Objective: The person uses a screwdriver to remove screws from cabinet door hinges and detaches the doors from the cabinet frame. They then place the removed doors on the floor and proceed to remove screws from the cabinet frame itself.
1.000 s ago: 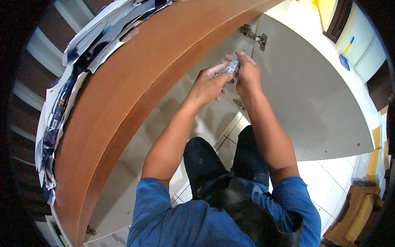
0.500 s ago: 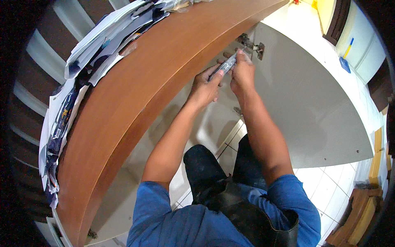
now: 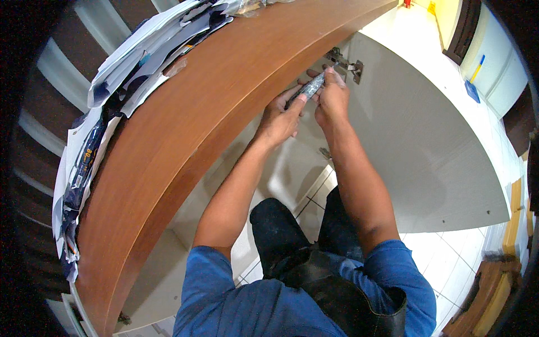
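A grey, slim tool that looks like a screwdriver is held by both hands just under the brown wooden countertop. My left hand grips its lower end; my right hand wraps its upper end, close to a metal hinge on the open white cabinet door. The tool's tip is hidden by my fingers. A second hinge shows lower on the door's edge, behind my right forearm.
A pile of papers and plastic-wrapped packets lies along the countertop's far edge. White floor tiles spread to the right, with a wooden object at the lower right. My knees in dark trousers are below.
Both hands with the tool have risen toward the upper hinge, closer under the countertop edge. The view has shifted slightly with them.
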Available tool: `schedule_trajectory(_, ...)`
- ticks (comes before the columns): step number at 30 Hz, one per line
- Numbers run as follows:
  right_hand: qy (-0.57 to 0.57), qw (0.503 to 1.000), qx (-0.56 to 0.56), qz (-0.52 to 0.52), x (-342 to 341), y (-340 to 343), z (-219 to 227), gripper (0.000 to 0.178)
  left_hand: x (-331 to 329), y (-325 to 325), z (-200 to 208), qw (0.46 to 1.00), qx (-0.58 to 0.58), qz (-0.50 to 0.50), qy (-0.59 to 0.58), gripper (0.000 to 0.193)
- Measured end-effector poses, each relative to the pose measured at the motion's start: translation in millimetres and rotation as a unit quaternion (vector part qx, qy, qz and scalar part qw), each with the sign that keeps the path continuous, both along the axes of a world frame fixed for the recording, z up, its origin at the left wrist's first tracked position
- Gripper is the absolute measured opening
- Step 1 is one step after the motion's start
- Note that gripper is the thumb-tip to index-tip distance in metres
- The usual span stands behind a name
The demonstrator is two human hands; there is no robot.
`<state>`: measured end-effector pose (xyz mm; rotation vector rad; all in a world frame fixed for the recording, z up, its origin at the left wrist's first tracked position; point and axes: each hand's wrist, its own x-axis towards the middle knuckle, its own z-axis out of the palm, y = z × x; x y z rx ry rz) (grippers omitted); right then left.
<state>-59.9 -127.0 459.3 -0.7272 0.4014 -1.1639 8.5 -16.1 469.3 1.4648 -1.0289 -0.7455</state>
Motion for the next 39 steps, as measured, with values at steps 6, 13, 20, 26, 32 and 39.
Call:
schedule_trajectory(6, -0.117, 0.989, 0.091, -0.015, 14, -1, 8, 0.030, 13, -11, 0, 0.960, -0.071, 0.056, -0.264, 0.040)
schedule_trajectory(13, -0.128, 0.977, 0.162, -0.057, 34, 3, 26, 0.022, 29, -21, 11, 0.993, 0.063, 0.037, 0.090, 0.035)
schedule_trajectory(20, -0.140, 0.970, 0.191, -0.054, 36, -1, 22, 0.021, 28, -27, 3, 0.984, -0.092, 0.024, -0.149, 0.046)
schedule_trajectory(26, -0.294, 0.942, 0.152, 0.047, 26, -13, 4, 0.028, 5, -25, 17, 0.855, -0.162, 0.104, -0.481, 0.058)
schedule_trajectory(32, -0.205, 0.953, 0.222, 0.031, 24, -5, 23, 0.031, 8, -20, 42, 0.975, 0.049, 0.034, -0.212, 0.060)
schedule_trajectory(39, -0.242, 0.955, 0.162, 0.059, 29, -8, 9, 0.032, 18, -33, 18, 0.916, -0.117, 0.044, -0.382, 0.057)
